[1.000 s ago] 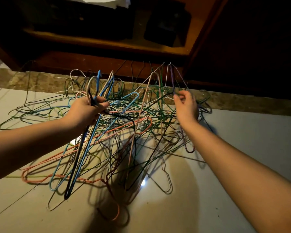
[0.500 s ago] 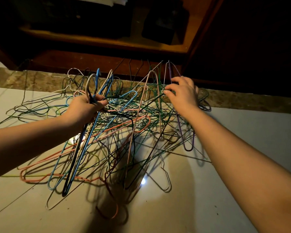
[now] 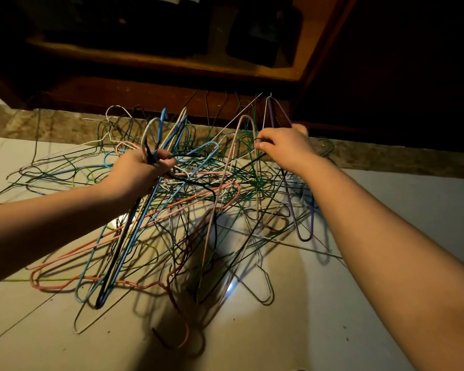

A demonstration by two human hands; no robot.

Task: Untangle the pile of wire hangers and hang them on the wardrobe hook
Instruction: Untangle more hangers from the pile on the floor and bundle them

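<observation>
While both hands work in the tangle: the pile of wire hangers (image 3: 198, 199) lies spread on the pale floor (image 3: 279, 330), just in front of the open wardrobe (image 3: 172, 87). None can be seen hung, and the wardrobe hook is not in view.
Left hand (image 3: 138, 174): fist closed round the necks of a bundle of blue and black hangers (image 3: 126, 245), whose shoulders trail down into the pile.
Right hand (image 3: 288, 147): fingers curled at the far side of the heap, pinching the purple hanger (image 3: 304, 239) just below its neck. Whether other wires are caught in the pinch I cannot tell.
Step in hand: most likely freeing the purple hanger from the heap.
Doing it well: hold the bundle steady as an anchor, lift the purple one by its neck, and turn it so its hook slides back out of the crossing loops. A hard tug would probably drag the whole heap or bend wire.
Writing: no brand, label or lettering is legible.
</observation>
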